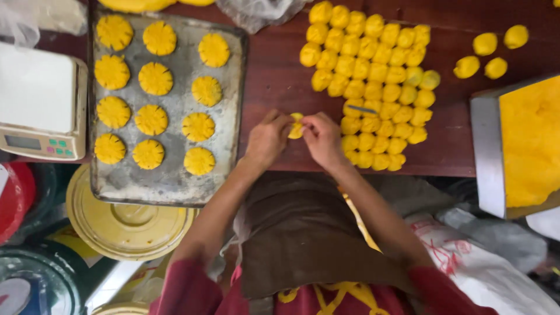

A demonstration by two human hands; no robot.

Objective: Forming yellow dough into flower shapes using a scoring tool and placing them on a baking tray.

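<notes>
My left hand [267, 139] and my right hand [322, 137] meet over the front edge of the dark wooden table [274, 76]. Together they pinch one small yellow dough piece [296, 126] between their fingertips. To the left lies a grey metal baking tray [175, 181] with several flattened, scored yellow dough rounds [155, 78] in rows. Just right of my hands, several plain yellow dough balls [373, 64] are packed into a block, and a thin grey blade [363, 109] rests on them.
A white kitchen scale [41, 99] stands left of the tray. A metal pan of yellow dough [528, 140] is at the right, with loose dough balls [484, 44] behind it. Yellow round lids [125, 224] sit below the tray. Clear plastic wrap [256, 11] lies at the back.
</notes>
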